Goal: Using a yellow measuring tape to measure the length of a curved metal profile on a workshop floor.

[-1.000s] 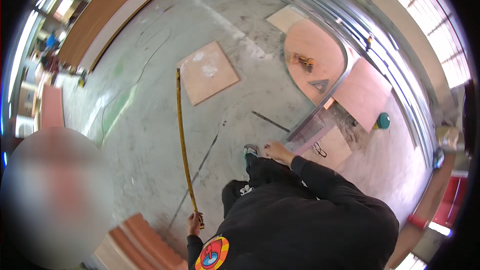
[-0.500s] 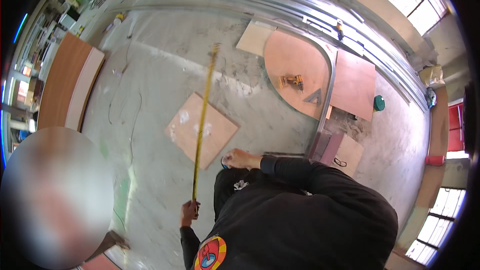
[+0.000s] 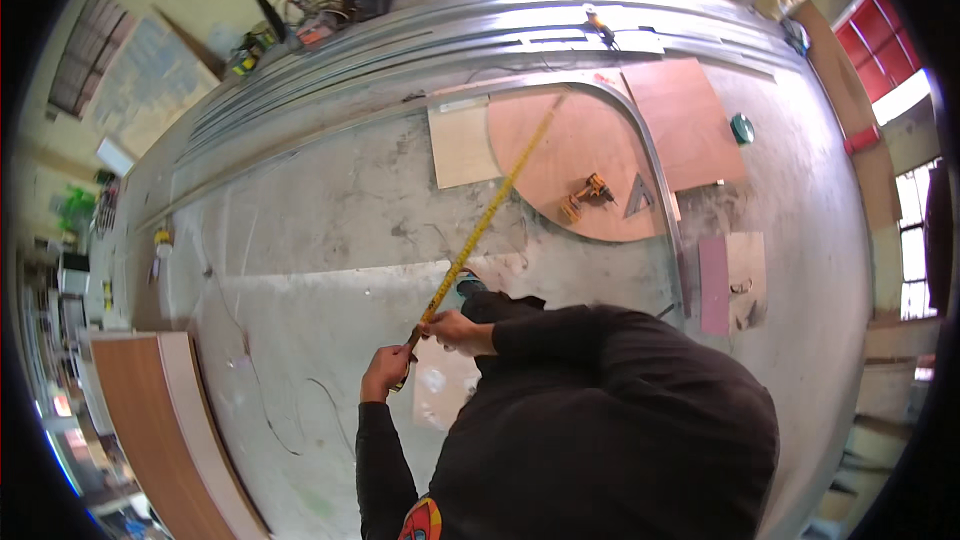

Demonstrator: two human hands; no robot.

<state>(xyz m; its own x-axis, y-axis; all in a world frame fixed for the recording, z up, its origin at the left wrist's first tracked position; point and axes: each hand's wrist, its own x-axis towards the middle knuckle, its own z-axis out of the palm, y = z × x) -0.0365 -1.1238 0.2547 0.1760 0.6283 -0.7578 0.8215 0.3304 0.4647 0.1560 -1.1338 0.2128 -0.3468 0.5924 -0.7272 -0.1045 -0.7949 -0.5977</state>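
A yellow tape measure (image 3: 480, 225) is pulled out long. Its blade slants up and away to the right, and the far end reaches over a rounded plywood sheet (image 3: 540, 155). My left hand (image 3: 383, 372) is closed around the case end of the tape. Just ahead of it, my right hand (image 3: 455, 331) pinches the blade close to the case. On the rounded sheet lie a yellow and black cordless drill (image 3: 590, 197) and a grey triangular square (image 3: 638, 197). A curved metal track (image 3: 655, 140) runs round the sheet's far and right edges.
Long metal profiles (image 3: 400, 35) lie along the far wall, with another power tool (image 3: 598, 25) on them. A square board (image 3: 440, 395) is partly under me. Wood-faced panels (image 3: 150, 420) stand at left. A green round container (image 3: 741, 129) sits at right.
My view has turned and moved toward the rounded sheet. My right hand has come from near my knee to the blade. The tape now slants right, over the sheet.
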